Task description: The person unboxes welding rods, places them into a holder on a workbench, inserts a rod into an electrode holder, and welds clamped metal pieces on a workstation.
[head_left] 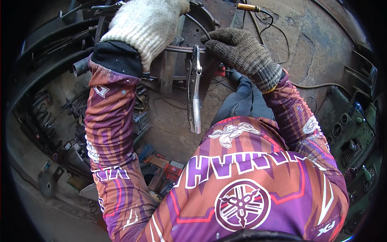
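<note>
My left hand (pixel 145 28), in a white knitted glove, reaches over the metal frame at the top left. Its fingers are at the top edge and hidden from me. My right hand (pixel 242 54), in a grey-brown knitted glove, is closed, with thumb and fingertips at the end of a thin curved rod (pixel 197 23). Between my hands, a pair of locking pliers (pixel 196 97) hangs with its handles toward me. Its jaws are at a narrow metal strip (pixel 179 49) that runs from beside my left glove toward the right one.
A wooden-handled tool (pixel 248 7) with a cable lies at the top. Curved dark metal bars (pixel 48 46) stand at the left. Below them are scattered tools and a red box (pixel 173 172). Green machinery (pixel 354 137) stands at the right; a hose (pixel 318 85) crosses the floor.
</note>
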